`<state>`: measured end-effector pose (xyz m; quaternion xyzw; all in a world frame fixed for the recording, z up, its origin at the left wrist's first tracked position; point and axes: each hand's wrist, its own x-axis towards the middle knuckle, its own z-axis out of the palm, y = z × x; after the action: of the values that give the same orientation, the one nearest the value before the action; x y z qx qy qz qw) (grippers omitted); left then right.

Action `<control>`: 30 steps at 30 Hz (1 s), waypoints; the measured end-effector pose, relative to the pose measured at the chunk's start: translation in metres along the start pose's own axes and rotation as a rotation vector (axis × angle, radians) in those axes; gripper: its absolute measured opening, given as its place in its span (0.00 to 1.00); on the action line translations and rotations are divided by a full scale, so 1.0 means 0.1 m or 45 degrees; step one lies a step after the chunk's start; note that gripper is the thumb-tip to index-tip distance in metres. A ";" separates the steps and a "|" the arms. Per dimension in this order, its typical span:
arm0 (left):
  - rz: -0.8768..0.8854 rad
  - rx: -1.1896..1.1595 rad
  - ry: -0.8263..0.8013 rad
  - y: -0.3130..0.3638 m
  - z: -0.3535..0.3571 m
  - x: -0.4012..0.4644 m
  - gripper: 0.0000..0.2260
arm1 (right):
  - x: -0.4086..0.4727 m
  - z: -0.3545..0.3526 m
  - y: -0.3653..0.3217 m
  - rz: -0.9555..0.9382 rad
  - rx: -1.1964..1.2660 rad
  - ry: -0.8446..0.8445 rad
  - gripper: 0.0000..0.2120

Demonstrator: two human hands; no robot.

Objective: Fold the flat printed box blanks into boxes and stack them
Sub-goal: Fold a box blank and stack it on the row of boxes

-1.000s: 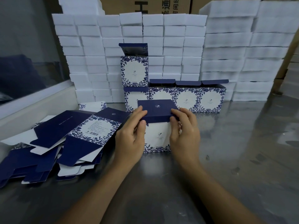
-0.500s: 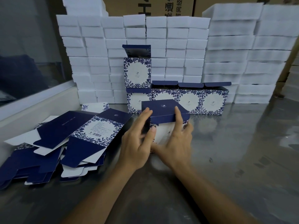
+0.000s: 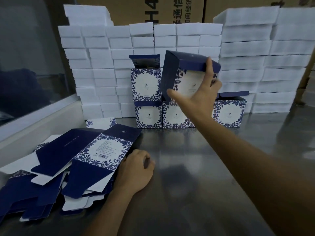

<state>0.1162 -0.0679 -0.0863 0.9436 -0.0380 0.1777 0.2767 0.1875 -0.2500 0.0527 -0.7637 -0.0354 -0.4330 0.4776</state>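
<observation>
Hands are apart: a folded blue floral box (image 3: 185,77) is gripped, tilted, by the right hand (image 3: 199,97) above the stacked boxes (image 3: 148,114); flat box blanks (image 3: 95,157) on the table (image 3: 196,167) are touched by the curled left hand (image 3: 134,172).

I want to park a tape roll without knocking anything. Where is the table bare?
Bare steel table lies between the left hand and the right forearm, and right of that arm below the box row. Crowded: flat blanks at left; folded box in the right hand over the row.
</observation>
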 end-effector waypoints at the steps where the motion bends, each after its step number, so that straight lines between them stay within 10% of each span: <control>1: -0.004 -0.010 0.007 0.00 0.00 0.01 0.05 | 0.09 0.06 -0.02 0.011 -0.032 0.030 0.58; 24: 0.010 0.061 0.074 -0.01 0.07 0.06 0.05 | 0.50 0.94 0.45 0.122 -0.568 -0.191 0.57; 30: 0.009 0.054 0.085 -0.01 0.08 0.06 0.05 | 0.43 0.92 0.55 0.151 -0.743 -0.368 0.44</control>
<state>0.1241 -0.0712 -0.0912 0.9427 -0.0282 0.2107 0.2570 0.2979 -0.2255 0.0285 -0.9225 0.0670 -0.2835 0.2532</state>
